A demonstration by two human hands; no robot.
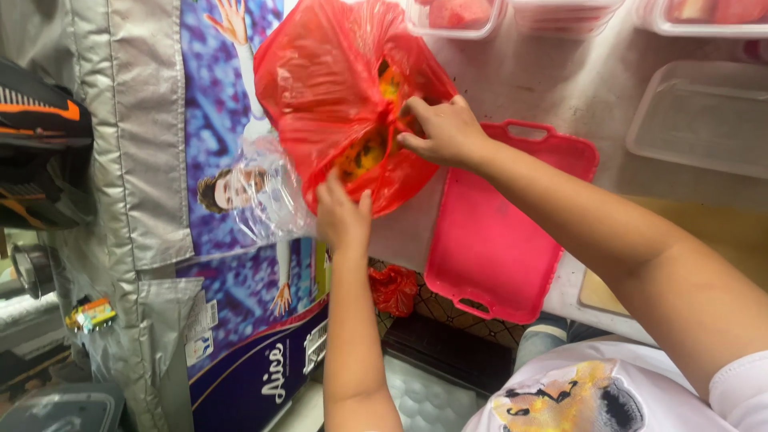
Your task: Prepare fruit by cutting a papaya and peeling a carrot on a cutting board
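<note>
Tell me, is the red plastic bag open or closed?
Open: the left hand and right hand part the red plastic bag, and yellow-orange contents show inside.

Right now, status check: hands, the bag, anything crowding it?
Left hand grips red plastic bag at lower edge. Right hand pulls its mouth open; yellow-orange contents show inside. Pink tray lies beside it; clear containers beyond.

We see a pale counter (560,88). On it lie a pink tray (496,240) near centre, a clear empty container (704,120) at two o'clock, and lidded tubs of pink food (460,14) at twelve o'clock.
</note>
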